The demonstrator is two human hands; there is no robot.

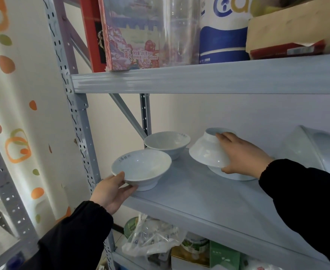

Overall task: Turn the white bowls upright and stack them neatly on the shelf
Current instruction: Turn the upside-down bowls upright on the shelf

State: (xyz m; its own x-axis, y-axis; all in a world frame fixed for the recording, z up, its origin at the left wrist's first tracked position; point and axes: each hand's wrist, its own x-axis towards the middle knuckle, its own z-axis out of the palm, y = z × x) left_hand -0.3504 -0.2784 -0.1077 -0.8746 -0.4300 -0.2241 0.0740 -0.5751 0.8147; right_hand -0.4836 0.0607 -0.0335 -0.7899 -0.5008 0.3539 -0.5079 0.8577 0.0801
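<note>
On the grey middle shelf (209,199) an upright white bowl (140,167) stands at the front left corner. My left hand (113,190) grips its near rim and side. A second upright white bowl (167,142) stands behind it. To the right, my right hand (240,154) holds an upside-down white bowl (207,151), tilted, foot up, over another overturned white bowl (236,176) whose lower edge shows beneath it.
A large white bowl or basin (304,149) lies on its side at the far right of the shelf. The shelf above carries boxes (129,34) and a blue-white pack (223,36). A plastic bag (152,238) and cartons sit below. A perforated post (76,117) stands at left.
</note>
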